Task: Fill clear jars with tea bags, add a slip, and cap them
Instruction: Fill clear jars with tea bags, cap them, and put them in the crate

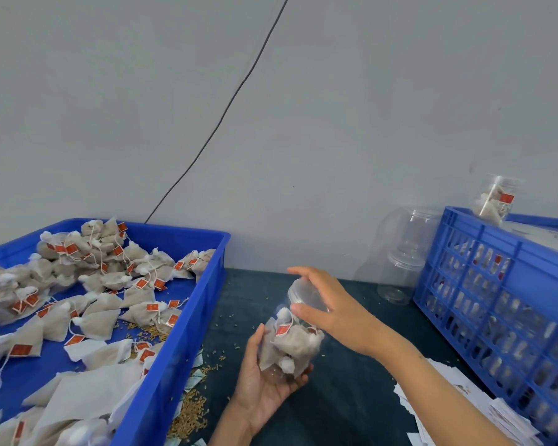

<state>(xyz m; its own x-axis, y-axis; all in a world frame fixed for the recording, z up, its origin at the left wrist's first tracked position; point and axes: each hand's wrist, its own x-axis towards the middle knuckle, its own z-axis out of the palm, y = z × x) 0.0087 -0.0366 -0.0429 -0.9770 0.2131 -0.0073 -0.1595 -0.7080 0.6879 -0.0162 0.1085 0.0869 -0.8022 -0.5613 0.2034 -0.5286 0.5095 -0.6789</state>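
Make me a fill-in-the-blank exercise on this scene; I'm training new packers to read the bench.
1. The left hand holds a clear jar filled with ____.
2. The right hand is on the jar's ____.
3. Loose tea bags lie in the solid blue ____ on the left.
4. Empty jars stand next to the blue slatted crate, against the ____.

Missing words: tea bags; lid; tray; wall

Clear glossy plastic jar (290, 342); blue plastic bin (171, 358); matt dark tabletop (345, 400).
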